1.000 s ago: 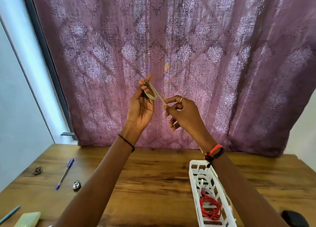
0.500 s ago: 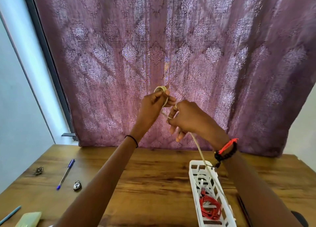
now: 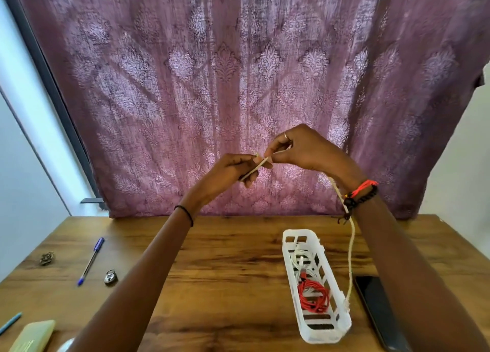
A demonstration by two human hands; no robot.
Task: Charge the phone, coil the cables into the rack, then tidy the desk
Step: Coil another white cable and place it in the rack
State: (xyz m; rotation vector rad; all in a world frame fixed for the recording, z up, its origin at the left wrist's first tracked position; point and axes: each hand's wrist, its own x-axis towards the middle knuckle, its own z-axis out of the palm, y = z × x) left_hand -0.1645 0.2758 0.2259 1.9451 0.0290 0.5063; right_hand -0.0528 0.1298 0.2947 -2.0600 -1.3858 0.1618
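Purple patterned curtain [image 3: 238, 86] hangs across the whole wall ahead of me, and below it the wooden desk [image 3: 212, 285] runs out toward me. Both my arms are raised above the desk, in front of the curtain. My left hand [image 3: 229, 169] has its fingers curled in, pinching a short stretch of the cream cable [image 3: 351, 245] that crosses its fingertips at a slant. My right hand [image 3: 305, 152] sits just beside and a little higher, its thumb and forefinger pinching the same cable where the two hands meet; a ring shows on one finger. From there the cable passes behind my right wrist, past the red and black bracelets [image 3: 360, 192], and hangs down in a long loose line to the near right edge of the white rack [image 3: 326, 334]. The rack lies lengthwise on the desk under my right forearm. Inside it a red cable [image 3: 314, 297] is bundled in the middle part, and a white cable [image 3: 301, 259] lies in the part farther from me. The phone [image 3: 379, 312] lies flat, dark screen up, just to the right of the rack. Far over on the left of the desk are a blue pen [image 3: 91, 260], a small padlock [image 3: 110, 277] near its tip, and a little metal piece [image 3: 47, 258] I cannot make out. At the near left corner sit a pale green block [image 3: 33, 335] and a second pen [image 3: 10, 323].
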